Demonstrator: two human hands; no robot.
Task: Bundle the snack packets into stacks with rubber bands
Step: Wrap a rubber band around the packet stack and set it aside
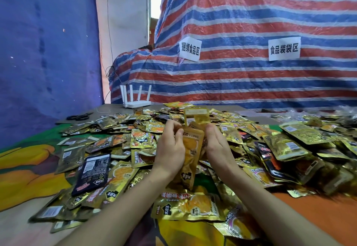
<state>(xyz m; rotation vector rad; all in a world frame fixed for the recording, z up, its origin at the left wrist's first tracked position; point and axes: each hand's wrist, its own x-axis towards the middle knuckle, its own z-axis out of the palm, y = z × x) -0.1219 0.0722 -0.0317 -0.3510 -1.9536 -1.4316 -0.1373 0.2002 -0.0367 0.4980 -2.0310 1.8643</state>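
A small stack of gold snack packets (190, 155) stands on edge between my two hands above the pile. My left hand (171, 149) grips its left side with fingers curled over the top. From the right, my right hand (216, 145) presses against the stack, its thumb on the front packet. One more gold packet (196, 117) sticks up behind the stack. A large heap of loose gold and black snack packets (119, 149) covers the table around the hands. No rubber band is visible.
A white router (136, 98) with several antennas stands at the table's far edge. Black scissors (79, 117) lie at the far left. A striped tarp (251, 33) with two paper labels hangs behind. A colourful printed cloth (29, 168) covers the table.
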